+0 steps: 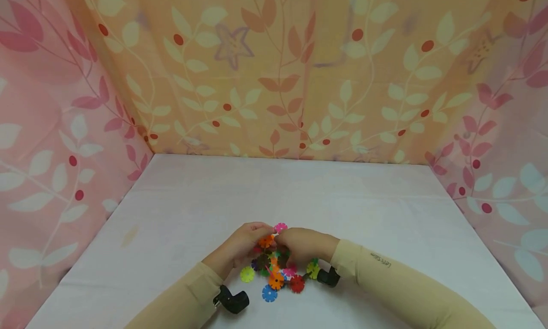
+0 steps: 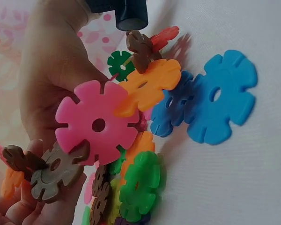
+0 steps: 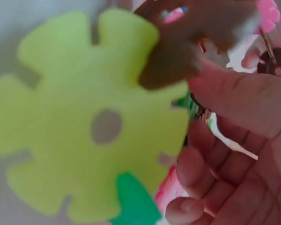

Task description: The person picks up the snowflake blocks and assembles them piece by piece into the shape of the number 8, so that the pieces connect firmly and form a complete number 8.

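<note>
Both hands meet over a cluster of colourful notched interlocking discs low in the head view. My left hand [image 1: 246, 243] holds joined discs, among them a brown disc [image 2: 58, 173] between its fingers in the left wrist view. From the other side my right hand [image 1: 306, 245] pinches a brown disc [image 3: 196, 33] under its thumb in the right wrist view. A lime disc [image 3: 61, 122] with a green disc [image 3: 136, 201] fitted in it overlaps that brown one. Pink [image 2: 98, 124] and orange [image 2: 152, 86] discs stand near the left wrist camera. Fingers hide the cluster's middle.
A blue disc [image 1: 269, 293], a red disc [image 1: 297, 284] and a yellow-green disc [image 1: 247, 274] show at the cluster's near edge. Black wrist cameras [image 1: 233, 300] sit close above the white tabletop [image 1: 291, 191]. Patterned cloth walls [image 1: 278, 81] enclose the back and sides.
</note>
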The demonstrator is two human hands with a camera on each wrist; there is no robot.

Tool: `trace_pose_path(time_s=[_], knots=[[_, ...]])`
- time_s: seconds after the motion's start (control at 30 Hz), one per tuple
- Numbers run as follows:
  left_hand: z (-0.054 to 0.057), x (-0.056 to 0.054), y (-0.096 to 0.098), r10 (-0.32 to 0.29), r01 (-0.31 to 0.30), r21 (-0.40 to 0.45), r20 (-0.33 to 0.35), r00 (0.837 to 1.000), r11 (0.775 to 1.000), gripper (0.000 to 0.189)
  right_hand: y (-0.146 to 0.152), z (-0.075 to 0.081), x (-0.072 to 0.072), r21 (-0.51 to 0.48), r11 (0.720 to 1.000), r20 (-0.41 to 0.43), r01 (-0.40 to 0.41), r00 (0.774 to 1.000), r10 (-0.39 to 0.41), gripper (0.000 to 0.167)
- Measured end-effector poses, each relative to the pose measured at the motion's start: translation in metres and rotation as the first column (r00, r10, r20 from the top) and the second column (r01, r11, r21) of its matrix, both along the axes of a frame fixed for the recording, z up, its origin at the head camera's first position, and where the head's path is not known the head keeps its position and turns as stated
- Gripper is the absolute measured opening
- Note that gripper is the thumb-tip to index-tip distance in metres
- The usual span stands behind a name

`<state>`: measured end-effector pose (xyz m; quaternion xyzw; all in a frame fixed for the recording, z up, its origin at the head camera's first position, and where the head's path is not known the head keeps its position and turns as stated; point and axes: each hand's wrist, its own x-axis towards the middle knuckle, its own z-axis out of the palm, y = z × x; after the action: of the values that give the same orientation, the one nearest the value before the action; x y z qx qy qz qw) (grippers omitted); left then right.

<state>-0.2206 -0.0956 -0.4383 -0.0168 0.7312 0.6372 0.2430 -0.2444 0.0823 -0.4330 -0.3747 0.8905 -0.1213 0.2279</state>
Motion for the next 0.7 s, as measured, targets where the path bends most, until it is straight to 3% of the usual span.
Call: trace_pose_path(time_s=[0.17,0.53,0.7], knots=[[0.002,-0.002,0.0,-0.004,0.004,-0.004,-0.007,1.0,1.0,0.035,0.012,0.002,-0.006,-0.095,0.995,0.059,-0.037,0.997,0.043,0.019],[0.003,-0.008,0.001,-0.01,0.01,0.001,-0.025,1.0,1.0,0.027,0.042,0.018,-0.024,-0.173,0.984,0.004,-0.033,0.999,0.034,0.016],[0.002,-0.011,0.004,0.0,-0.001,-0.002,-0.024,1.0,1.0,0.025,0.047,0.026,-0.025,-0.246,0.967,0.041,-0.067,0.996,0.079,0.017]])
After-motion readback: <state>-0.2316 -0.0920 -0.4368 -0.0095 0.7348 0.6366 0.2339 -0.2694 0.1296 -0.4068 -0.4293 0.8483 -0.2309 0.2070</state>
